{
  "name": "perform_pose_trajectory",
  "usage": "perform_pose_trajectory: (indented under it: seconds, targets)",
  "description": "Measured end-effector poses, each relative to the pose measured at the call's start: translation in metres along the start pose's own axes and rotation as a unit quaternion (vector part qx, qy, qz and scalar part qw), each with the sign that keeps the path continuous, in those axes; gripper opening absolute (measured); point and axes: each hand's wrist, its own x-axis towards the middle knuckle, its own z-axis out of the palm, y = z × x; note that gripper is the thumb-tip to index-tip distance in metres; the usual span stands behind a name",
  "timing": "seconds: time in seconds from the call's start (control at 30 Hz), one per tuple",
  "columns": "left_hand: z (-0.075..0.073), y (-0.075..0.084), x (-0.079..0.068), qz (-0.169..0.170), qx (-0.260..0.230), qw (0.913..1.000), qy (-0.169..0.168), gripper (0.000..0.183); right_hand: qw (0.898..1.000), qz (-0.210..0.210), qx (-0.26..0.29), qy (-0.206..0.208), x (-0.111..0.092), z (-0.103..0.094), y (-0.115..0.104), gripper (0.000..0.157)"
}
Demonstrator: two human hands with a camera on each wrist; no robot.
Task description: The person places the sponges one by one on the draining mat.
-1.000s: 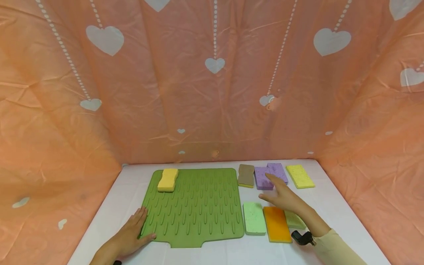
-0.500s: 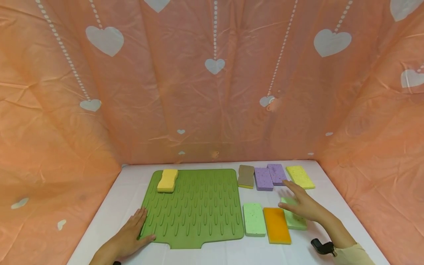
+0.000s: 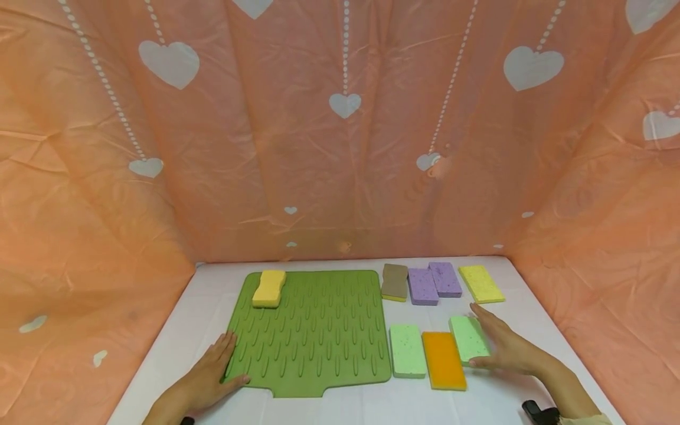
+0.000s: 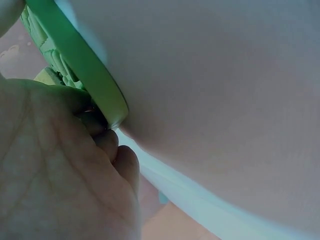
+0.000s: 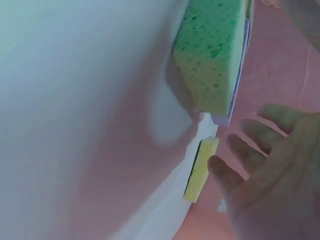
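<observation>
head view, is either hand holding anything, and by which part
Nothing appears held. The left hand rests on the green mat at its near left corner; the right hand hovers by the rightmost pale green sponge.

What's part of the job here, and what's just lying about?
Likely in the job:
green mat, left grip on its edge
yellow sponge on the mat
green sponge beside the right grip

Apparently lying about:
other green sponge, beside the mat
orange sponge
two purple sponges
grey-topped sponge
far-right yellow sponge
</observation>
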Motion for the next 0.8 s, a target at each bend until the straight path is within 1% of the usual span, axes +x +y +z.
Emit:
perform_pose_trajectory:
  seconds: [0.07,0.2,0.4,0.57,0.8]
  targets:
    - [0.0003,0.0002,-0.0001,0.001,-0.002,1.0000,-0.001,0.107,1.000,0.003,0.005,-0.003,-0.0027,-0.0006,0.0012,0.127]
    - [0.0000,0.0010,-0.0007,0.001,-0.010,1.0000,0.001,0.106,0.999,0.023,0.021,-0.019,-0.0056,-0.0012,0.0024,0.131]
    - [-0.0007,0.0013,-0.0004,-0.005,-0.010,0.9999,-0.002,0.107,0.996,0.053,0.036,-0.056,-0.0079,0.0004,0.0041,0.127]
    - [-0.0009,0.0019,-0.0005,-0.011,-0.014,0.9998,-0.008,0.108,0.996,0.056,0.023,-0.061,-0.0081,0.0005,0.0067,0.123]
    - [-0.0008,0.0006,-0.0002,-0.007,-0.005,1.0000,-0.002,0.107,0.995,0.073,0.015,-0.066,-0.0077,-0.0017,0.0083,0.122]
